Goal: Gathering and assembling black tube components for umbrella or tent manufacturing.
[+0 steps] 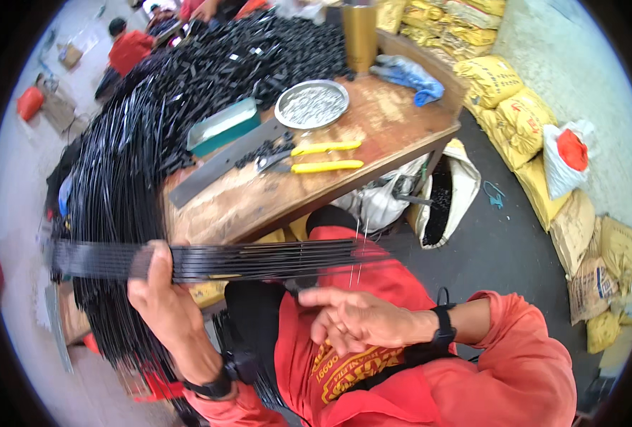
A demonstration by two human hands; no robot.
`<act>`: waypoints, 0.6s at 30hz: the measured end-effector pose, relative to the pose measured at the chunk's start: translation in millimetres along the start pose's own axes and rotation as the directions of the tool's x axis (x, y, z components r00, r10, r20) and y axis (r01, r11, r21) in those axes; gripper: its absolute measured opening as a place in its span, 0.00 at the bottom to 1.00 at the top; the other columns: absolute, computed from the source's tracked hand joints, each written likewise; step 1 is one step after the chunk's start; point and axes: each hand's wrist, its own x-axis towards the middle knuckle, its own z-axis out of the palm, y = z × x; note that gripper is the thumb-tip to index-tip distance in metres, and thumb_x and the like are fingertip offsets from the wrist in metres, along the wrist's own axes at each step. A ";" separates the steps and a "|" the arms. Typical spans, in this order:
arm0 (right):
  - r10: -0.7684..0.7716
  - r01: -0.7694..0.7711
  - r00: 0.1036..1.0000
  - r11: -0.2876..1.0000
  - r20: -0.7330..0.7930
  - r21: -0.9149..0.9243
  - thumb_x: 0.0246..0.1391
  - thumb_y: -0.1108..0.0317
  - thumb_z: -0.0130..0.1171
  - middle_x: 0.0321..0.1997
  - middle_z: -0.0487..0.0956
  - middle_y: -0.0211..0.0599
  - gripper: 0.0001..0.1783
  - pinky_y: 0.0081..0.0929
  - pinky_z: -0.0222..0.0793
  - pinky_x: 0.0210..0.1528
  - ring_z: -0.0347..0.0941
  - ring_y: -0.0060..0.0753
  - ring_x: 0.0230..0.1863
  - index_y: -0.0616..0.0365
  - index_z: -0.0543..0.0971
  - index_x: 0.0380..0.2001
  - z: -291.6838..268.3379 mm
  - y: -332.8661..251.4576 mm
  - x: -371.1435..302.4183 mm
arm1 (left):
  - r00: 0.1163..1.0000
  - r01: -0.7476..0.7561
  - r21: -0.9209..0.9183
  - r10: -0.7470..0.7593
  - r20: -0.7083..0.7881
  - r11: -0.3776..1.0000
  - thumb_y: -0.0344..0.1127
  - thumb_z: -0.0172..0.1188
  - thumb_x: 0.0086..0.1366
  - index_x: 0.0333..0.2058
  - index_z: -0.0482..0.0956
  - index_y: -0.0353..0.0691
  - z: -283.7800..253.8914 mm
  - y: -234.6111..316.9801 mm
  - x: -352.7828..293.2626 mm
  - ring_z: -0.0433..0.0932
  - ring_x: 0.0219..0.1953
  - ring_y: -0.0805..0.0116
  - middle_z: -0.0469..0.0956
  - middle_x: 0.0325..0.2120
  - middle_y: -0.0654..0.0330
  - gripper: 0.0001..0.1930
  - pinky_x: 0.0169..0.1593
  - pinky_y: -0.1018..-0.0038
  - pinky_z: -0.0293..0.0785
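Note:
My left hand point(170, 317) is closed round a flat bundle of thin black plastic strips point(266, 261), held level above my lap. The strips run side by side and fan apart toward the right, where their tips blur. Two thin, light wire-like lines point(363, 249) cross the strips near that end; what they are fixed to is unclear. Just below the strips, my right hand point(369, 320) has its fingers loosely spread, one stretched left, with nothing visible in them. On the wooden table point(252, 206) lie yellow-handled pliers point(326, 148) and a long grey metal bar point(205, 173).
Black strips point(113, 156) and short black pieces point(259, 50) heap over the table's left and back. A bowl of small silvery parts point(312, 104), a green box point(223, 128), a gold-coloured cup point(359, 39) and a blue cloth point(412, 76) stand there. Yellow sacks point(519, 121) line the right wall.

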 end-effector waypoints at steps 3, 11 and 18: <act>-0.256 0.299 0.945 0.929 -0.204 0.217 0.49 0.35 0.45 0.45 0.69 0.42 0.41 0.12 0.61 0.21 0.71 0.22 0.32 0.46 0.53 0.60 -12.4 3.6 12.6 | 0.998 -0.055 -0.045 0.056 0.022 0.997 0.29 0.53 0.57 0.31 0.72 0.31 7.0 -16.3 -28.3 0.76 0.23 0.67 0.75 0.25 0.55 0.06 0.23 0.75 0.73; -0.394 0.565 0.756 0.796 -0.523 0.216 0.58 0.47 0.42 0.25 0.77 0.32 0.23 0.15 0.57 0.13 0.66 0.19 0.15 0.56 0.73 0.37 -33.6 -51.6 3.2 | 0.995 0.098 -0.239 -0.094 0.030 0.966 0.32 0.48 0.59 0.40 0.66 0.24 52.9 -42.8 -107.0 0.78 0.32 0.58 0.74 0.34 0.46 0.15 0.24 0.72 0.78; -0.502 0.397 0.708 0.865 -0.497 -0.307 0.56 0.52 0.50 0.17 0.73 0.27 0.19 0.09 0.56 0.07 0.66 0.15 0.10 0.60 0.74 0.28 -46.7 -157.1 -32.7 | 0.479 0.272 0.107 -0.231 0.847 0.956 0.30 0.57 0.60 0.42 0.75 0.30 17.0 -12.5 -145.1 0.78 0.30 0.69 0.79 0.32 0.52 0.13 0.30 0.77 0.73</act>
